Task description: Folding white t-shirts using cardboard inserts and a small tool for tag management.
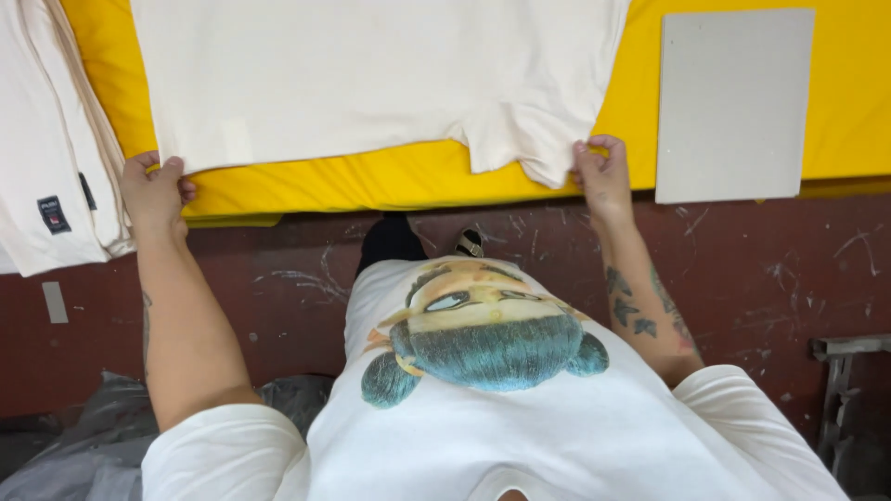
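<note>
Over on the left a stack of cream shirts hangs off the table edge, dark labels showing, and it sits just beside the left hand, so a careless pull could drag that pile along or knock it down to the floor. The left hand is pinched shut on the near left corner of the cream T-shirt, fingers curled over the hem with the thumb on top. The shirt lies spread flat across the yellow table cover, its near edge close to the table's front lip. The right hand is closed too, gripping the shirt's lower right corner, where the cloth bunches and droops over the edge; tug unevenly from there and I'd expect a crooked lie or fresh wrinkles. Just to the right, apart from the hand, a grey cardboard sheet rests flat and overhangs the front slightly, so a bump from the elbow might tip it off. Below, the floor is dark red, scuffed and scratched, with a grey plastic bag slumped at lower left and a metal frame at far right.
</note>
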